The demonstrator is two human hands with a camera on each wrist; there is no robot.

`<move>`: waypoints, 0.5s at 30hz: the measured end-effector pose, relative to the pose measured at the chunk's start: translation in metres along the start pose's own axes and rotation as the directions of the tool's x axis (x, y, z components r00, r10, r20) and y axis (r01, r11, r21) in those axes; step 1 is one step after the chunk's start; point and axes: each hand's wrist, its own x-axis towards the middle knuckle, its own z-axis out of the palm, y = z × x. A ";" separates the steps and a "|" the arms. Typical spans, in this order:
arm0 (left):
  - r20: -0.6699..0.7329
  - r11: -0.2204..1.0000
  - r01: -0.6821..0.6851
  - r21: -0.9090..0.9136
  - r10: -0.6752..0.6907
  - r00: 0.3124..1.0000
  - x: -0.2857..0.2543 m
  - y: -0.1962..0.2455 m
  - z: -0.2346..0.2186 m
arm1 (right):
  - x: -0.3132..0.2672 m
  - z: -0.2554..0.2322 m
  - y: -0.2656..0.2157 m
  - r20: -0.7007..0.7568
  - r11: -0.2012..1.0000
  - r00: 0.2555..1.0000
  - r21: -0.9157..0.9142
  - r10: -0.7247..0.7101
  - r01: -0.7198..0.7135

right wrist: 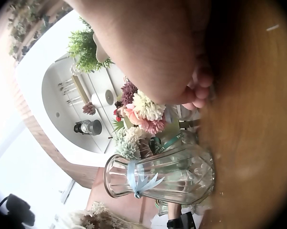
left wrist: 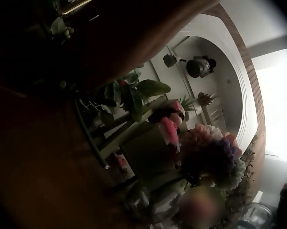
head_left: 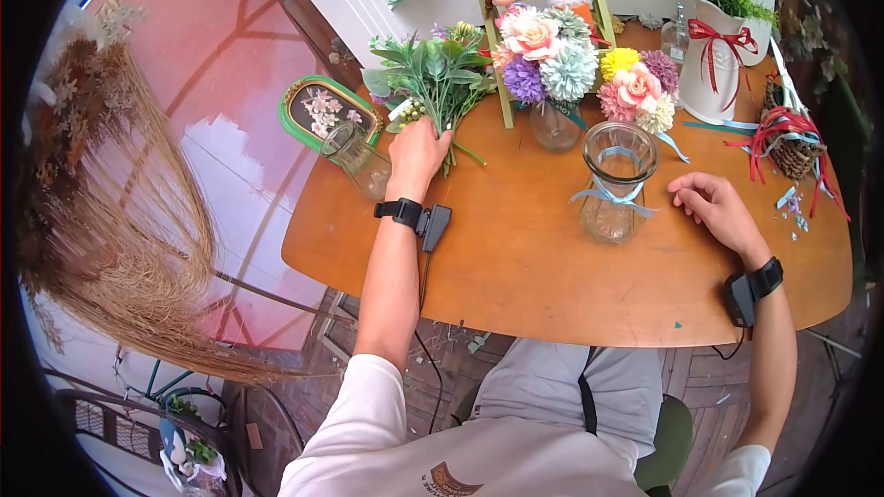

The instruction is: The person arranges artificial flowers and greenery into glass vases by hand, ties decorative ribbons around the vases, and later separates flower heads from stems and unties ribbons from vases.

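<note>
Green stems [head_left: 448,110]: left hand [head_left: 419,155] grips | right hand [head_left: 716,207]: loosely curled

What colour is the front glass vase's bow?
The bow is light blue, clearest in the right wrist view.

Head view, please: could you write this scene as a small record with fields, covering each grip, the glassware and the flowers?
Left grip: holds a green leafy bunch by its stems
Right grip: loosely curled beside the ribboned vase, no object visible in it
Ribboned vase: clear glass, light-blue bow, no flowers inside
Other glass vase: next to the green-framed blossoms
Large bouquet: purple, peach, pale blue; appears to stand in glass
Small bouquet: yellow, pink, mauve, cream; behind the ribboned vase
Surface: wooden table
</note>
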 end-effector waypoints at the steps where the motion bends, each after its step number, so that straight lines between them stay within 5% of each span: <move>1: 0.000 1.000 -0.003 0.001 0.003 1.000 0.002 0.000 0.001 | 0.000 0.000 0.000 -0.002 1.000 1.000 0.005 0.001 -0.001; 4: 0.008 0.999 0.037 -0.006 -0.037 0.999 0.003 0.003 -0.004 | -0.001 0.000 0.000 0.010 1.000 1.000 -0.004 -0.010 0.010; 9: -0.237 0.972 0.026 -0.233 -0.083 0.968 0.006 0.005 -0.009 | -0.002 -0.001 0.000 0.007 1.000 1.000 0.002 -0.016 0.016; 15: -0.320 0.924 -0.006 -0.383 -0.127 0.939 0.004 0.018 -0.023 | -0.001 -0.001 0.001 0.013 1.000 1.000 -0.006 -0.002 0.002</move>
